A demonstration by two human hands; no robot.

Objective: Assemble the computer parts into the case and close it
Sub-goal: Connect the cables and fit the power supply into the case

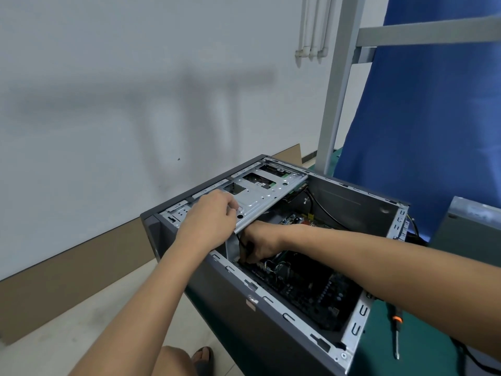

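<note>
We find little that can be read. One small reddish sticker (250, 305) sits on the near outer wall of the computer case (244, 335), its print too small to make out. The white marks on the motherboard (306, 291) are too blurred to read.

We count one case, lying on its side with its open face up, at the left end of a green table (423, 348). One silver drive cage (265, 194) spans the case's far end, and its top plate shows three rectangular cut-outs. One black motherboard lies flat on the case floor below.

Both hands are at the case. The left hand (214, 213) rests on the near end of the drive cage with its fingers curled over the plate's edge, gripping it. The right hand (257, 245) reaches in beneath the cage, its fingers bent down and pinching a black cable (240, 241) at the motherboard's near corner.

On the table, to the right of the case and apart from it, lies one screwdriver (396, 332) with a black handle and an orange collar. One grey metal panel (471, 221) stands further right. Behind it hangs one blue cloth (433, 118). One sandalled foot (203, 356) shows on the floor below.
</note>
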